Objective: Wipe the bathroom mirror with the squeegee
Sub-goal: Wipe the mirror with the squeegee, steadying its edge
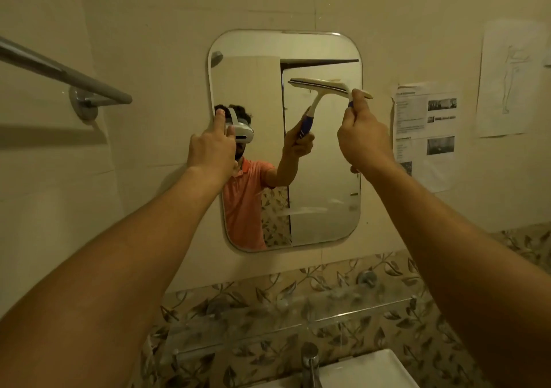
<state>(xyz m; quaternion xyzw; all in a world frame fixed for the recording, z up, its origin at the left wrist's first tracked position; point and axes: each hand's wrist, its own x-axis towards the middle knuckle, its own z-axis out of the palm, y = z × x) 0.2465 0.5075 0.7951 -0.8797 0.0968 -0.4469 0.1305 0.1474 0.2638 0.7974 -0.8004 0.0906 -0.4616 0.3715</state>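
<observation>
We face a smooth mirror (325, 179), a tall rectangle with rounded corners. Our right hand (362, 137) curls round the blue handle of the cream plastic squeegee (364, 93), whose straight blade sits just above its knuckles. Our left hand (213, 149), well apart, rests straight fingers on the mirror's left edge.

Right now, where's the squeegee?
Head view: the squeegee is gripped in the right hand, at the upper right edge of the mirror; the left hand touches its left edge.
</observation>
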